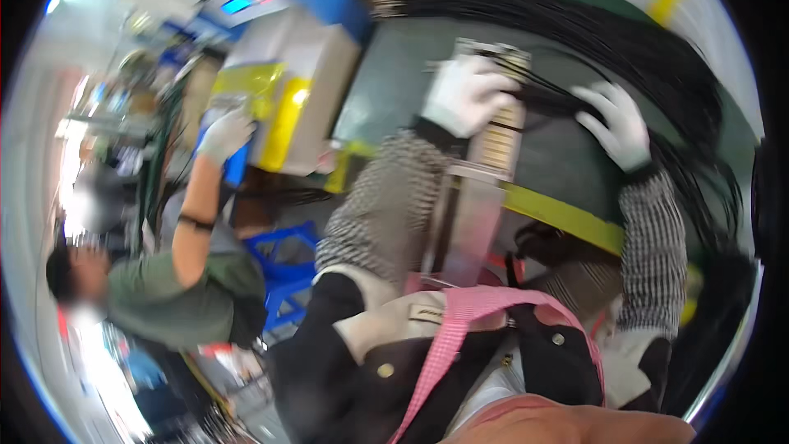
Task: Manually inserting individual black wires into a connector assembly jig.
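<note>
Left hand: white-gloved hand [467, 97], fingers curled over the slotted metal fixture [498, 148], which I take as clock centre; whether they pinch a strand, I cannot tell.
Right hand: white-gloved hand [616, 125] at 3 o'clock, thumb and fingers parted wide; cable contact at the fingertips is unclear.
Black strands: thin black cables [534, 80] at 1 o'clock, running from the fixture's far end toward the right hand.
Work status: judged partway; strands lie across the fixture, not yet clear of it. Finished pieces cannot be told from waiting ones.
Stock: large black cable bundle [559, 10] at 1 o'clock, curving toward 3; apparently much remains, if this is unworked supply.
Pale channel: trough [479, 226] at 6 o'clock, adjoining the fixture.
Bench: green surface [394, 62], yellow edge strip at 5 o'clock.
Surroundings: white box [325, 86] at 10; co-worker's gloved hand [228, 135] at 9.
</note>
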The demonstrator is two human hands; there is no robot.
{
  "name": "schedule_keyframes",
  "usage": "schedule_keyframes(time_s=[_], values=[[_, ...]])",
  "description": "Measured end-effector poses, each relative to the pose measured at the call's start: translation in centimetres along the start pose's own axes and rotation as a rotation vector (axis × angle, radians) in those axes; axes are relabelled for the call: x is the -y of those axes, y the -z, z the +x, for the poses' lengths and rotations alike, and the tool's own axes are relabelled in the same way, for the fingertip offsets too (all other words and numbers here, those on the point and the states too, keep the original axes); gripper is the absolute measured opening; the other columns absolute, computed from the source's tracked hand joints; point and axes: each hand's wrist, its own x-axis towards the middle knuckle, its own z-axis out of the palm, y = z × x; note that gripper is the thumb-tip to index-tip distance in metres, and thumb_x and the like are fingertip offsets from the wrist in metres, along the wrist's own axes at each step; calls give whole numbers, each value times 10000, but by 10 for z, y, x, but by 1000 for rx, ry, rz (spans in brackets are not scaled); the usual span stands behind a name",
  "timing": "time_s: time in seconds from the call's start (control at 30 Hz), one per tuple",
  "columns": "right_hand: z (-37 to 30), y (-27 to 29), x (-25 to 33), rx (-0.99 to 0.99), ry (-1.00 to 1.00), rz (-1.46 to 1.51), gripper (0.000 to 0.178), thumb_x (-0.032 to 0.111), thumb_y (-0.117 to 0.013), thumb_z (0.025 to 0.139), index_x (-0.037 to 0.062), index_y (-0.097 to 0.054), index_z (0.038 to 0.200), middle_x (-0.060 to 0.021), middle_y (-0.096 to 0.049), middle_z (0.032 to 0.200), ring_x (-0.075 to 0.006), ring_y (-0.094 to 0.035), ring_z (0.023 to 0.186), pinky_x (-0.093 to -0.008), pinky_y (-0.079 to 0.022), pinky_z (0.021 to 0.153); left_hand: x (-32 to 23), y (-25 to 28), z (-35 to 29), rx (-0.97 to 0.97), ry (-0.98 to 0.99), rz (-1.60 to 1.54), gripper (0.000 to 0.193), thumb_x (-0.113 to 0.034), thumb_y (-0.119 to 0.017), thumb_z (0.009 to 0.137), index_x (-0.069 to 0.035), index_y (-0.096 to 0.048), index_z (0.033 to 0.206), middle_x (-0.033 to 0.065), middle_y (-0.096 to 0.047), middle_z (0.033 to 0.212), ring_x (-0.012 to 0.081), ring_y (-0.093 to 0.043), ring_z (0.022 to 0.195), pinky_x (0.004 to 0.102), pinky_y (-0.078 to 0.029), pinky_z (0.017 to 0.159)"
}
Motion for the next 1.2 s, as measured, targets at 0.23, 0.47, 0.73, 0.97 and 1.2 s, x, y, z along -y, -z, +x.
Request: schedule_keyframes(time_s=[0.23,0.47,0.73,0.97,1.2], values=[[-21,62,-43,107,8,-232,454,75,-618,795,54,-556,1245,-128,-543,1137,-282,-524,1031,-330,-405,931,-18,-84,27,-380,-15,-122,138,-293,-690,645,-170,-688,708,35,-593,746,267,-577,748,388,-470,687],[-20,72,-50,186,-104,-221,423,84,-596,820,33,-554,1238,-139,-538,1149,-284,-519,1044,-334,-402,941,-42,-67,26,-426,144,-176,487,-416,-787,507,-151,-652,892,66,-586,935,300,-526,904,452,-398,852],[-14,57,-73,172,-110,-204,417,73,-596,817,28,-556,1230,-134,-541,1153,-281,-519,1047,-335,-403,942,-51,-65,16,-269,13,-97,654,-419,-804,409,-124,-609,959,93,-536,1010,302,-465,985,443,-364,872],[-9,55,-72,137,-128,-176,419,63,-598,810,25,-556,1225,-127,-545,1159,-274,-519,1055,-332,-407,941,-47,-88,21,-278,135,19,513,-368,-777,480,-106,-593,880,107,-531,991,289,-453,949,421,-371,854],[-11,55,-76,152,-126,-214,409,85,-589,826,22,-554,1229,-129,-546,1172,-271,-518,1068,-330,-404,951,-65,-75,24,-221,231,162,331,-281,-729,639,-89,-591,871,108,-541,950,270,-489,879,383,-396,797]])
